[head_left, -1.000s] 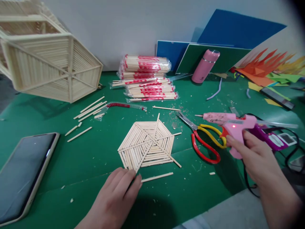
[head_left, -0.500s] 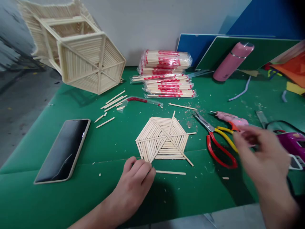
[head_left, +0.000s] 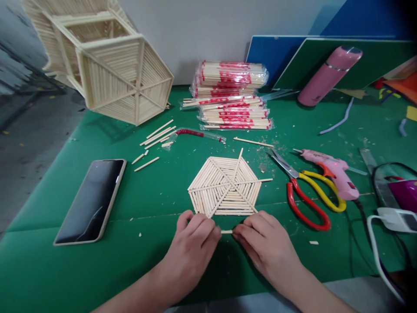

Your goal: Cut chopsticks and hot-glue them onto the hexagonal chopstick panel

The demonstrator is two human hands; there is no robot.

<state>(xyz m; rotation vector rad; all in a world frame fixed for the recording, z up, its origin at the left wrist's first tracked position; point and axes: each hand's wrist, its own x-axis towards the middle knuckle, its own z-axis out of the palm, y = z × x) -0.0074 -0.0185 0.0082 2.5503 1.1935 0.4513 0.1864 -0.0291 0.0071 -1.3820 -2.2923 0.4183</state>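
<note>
A flat hexagon panel of glued wooden sticks (head_left: pixel 226 186) lies on the green table cover (head_left: pixel 156 191). Just in front of it lies a loose wooden stick (head_left: pixel 226 231), of which only a short middle piece shows. My left hand (head_left: pixel 192 248) is curled over the stick's left end and touches the panel's near corner. My right hand (head_left: pixel 265 243) is curled over the stick's right end. Both hands have their fingers closed on that stick. The pink glue gun (head_left: pixel 329 167) lies on the table to the right, beside red and yellow scissors (head_left: pixel 304 193).
A large hexagonal stick structure (head_left: pixel 114 69) stands back left. Packs of chopsticks (head_left: pixel 231 98) are stacked at the back. A phone (head_left: pixel 91 200) lies left. Loose sticks (head_left: pixel 156 139), a pink bottle (head_left: pixel 329 74), coloured boards, cables and a purple device (head_left: pixel 404 193) sit around.
My right hand put down the pink glue gun and moved left onto the loose stick. My left hand stayed at the panel's near corner. The view shifted left.
</note>
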